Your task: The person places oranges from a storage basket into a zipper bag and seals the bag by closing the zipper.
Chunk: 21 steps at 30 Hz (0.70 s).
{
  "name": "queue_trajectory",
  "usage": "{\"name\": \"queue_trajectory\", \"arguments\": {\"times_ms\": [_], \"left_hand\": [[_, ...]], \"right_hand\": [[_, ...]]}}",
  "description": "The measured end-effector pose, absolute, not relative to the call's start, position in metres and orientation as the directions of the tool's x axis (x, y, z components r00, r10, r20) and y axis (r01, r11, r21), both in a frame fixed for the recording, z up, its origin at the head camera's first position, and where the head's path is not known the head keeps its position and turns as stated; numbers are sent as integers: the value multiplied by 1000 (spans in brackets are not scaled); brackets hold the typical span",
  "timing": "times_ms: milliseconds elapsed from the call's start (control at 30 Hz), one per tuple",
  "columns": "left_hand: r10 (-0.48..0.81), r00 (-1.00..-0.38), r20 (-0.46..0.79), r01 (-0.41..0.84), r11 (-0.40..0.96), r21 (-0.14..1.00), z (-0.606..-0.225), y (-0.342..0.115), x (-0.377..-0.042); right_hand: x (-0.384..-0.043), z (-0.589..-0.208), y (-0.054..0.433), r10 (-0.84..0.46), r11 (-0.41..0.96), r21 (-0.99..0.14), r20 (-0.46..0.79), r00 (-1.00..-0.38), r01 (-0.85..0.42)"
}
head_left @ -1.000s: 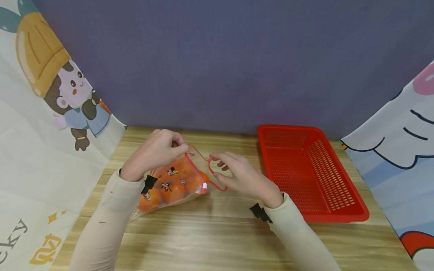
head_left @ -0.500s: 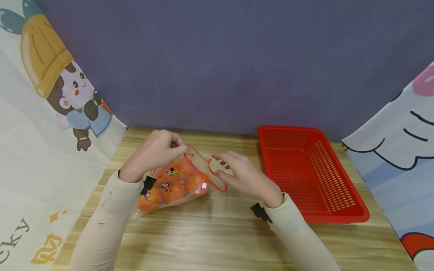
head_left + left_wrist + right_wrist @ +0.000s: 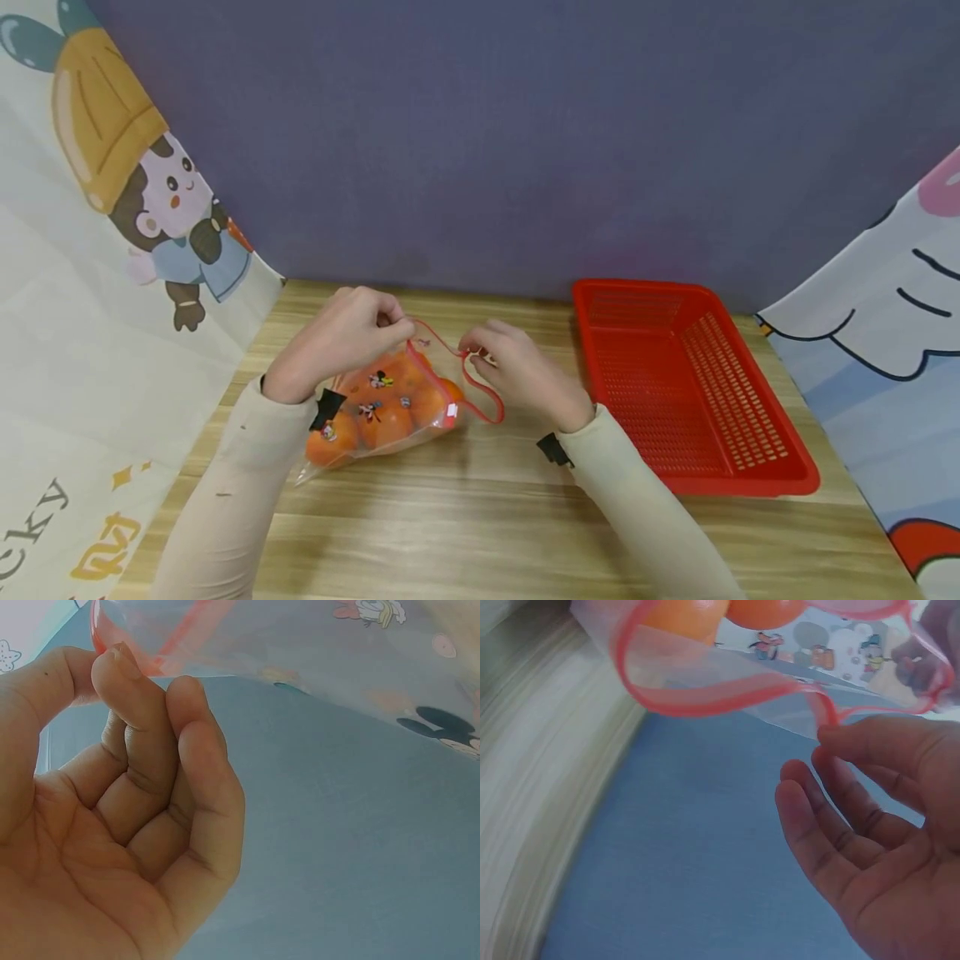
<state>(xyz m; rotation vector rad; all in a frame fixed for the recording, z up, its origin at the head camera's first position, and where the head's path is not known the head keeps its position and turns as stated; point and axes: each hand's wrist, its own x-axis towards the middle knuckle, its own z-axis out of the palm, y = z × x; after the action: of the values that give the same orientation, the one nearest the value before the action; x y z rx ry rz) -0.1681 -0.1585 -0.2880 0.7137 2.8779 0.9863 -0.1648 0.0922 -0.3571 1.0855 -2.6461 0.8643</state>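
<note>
On the left half of the tabletop lies a clear zip bag (image 3: 431, 377) with red edging and cartoon prints, its mouth gaping to the right. Several oranges (image 3: 694, 619) are inside it. My left hand (image 3: 345, 342) pinches the far corner of the mouth between thumb and forefinger, as the left wrist view shows. At the mouth's right side, my right hand (image 3: 517, 367) pinches a small red tab (image 3: 825, 712) on the edging with thumb and forefinger. Its other fingers are bent loosely below. The near part of the red edging bows outward in a curve.
A red plastic basket (image 3: 806, 475) with slotted walls stands on the right of the wooden table (image 3: 450, 533), just beyond my right hand. A dark blue-grey panel (image 3: 480, 150) rises behind the table, with printed cloths at both sides.
My right hand has moved slightly left and inward, its fingers closing onto the bag's red edging. The left hand keeps its pinch, and the bag stays in place.
</note>
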Motion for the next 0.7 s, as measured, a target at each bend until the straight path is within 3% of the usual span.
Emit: {"name": "queue_trajectory", "arguments": {"times_ms": [300, 700], "left_hand": [[430, -894, 125, 415, 694, 588, -286, -160, -167], [444, -885, 142, 440, 695, 569, -283, -163, -164]], "right_hand": [[-170, -366, 92, -595, 533, -425, 426, -681, -732], [-165, -353, 106, -560, 570, -382, 467, -685, -727]]}}
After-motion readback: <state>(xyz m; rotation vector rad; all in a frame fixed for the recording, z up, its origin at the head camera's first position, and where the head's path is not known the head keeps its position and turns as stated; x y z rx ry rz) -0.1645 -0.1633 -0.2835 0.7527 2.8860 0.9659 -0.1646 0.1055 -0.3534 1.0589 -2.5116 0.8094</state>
